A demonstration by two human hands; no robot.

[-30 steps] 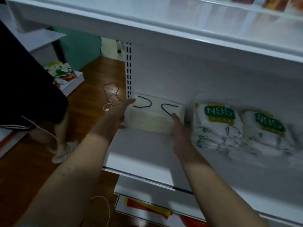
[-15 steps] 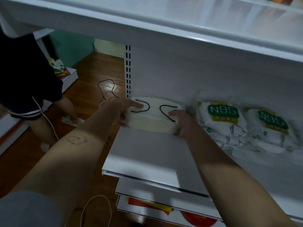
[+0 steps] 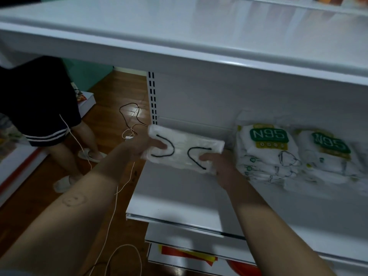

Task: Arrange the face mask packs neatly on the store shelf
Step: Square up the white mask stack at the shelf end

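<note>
The fingers (image 3: pixel 161 145) of our left hand (image 3: pixel 139 149) are curled round the left end of the mask pack (image 3: pixel 185 149), one of them lying across its top beside a black ear loop. Our right hand (image 3: pixel 218 163) pinches the near right corner in the same way, so both hands hold this one pack and nothing else. The pack, a white stack in clear wrap, lies between the hands at the left end of the shelf (image 3: pixel 179 198), close to the back panel (image 3: pixel 199 100) and the slotted upright (image 3: pixel 151 96). It looks skewed, and we cannot tell whether it rests on the shelf or hangs just above it. We judge this to be the placing step: the next move calls for squaring the pack to the back panel and setting it flat, in line with the N95 packs (image 3: pixel 266 150) stacked just to its right, without knocking them. Past the shelf end another person (image 3: pixel 39 100) stands on the wooden floor (image 3: pixel 111 120), where a cable (image 3: pixel 129 112) lies.
</note>
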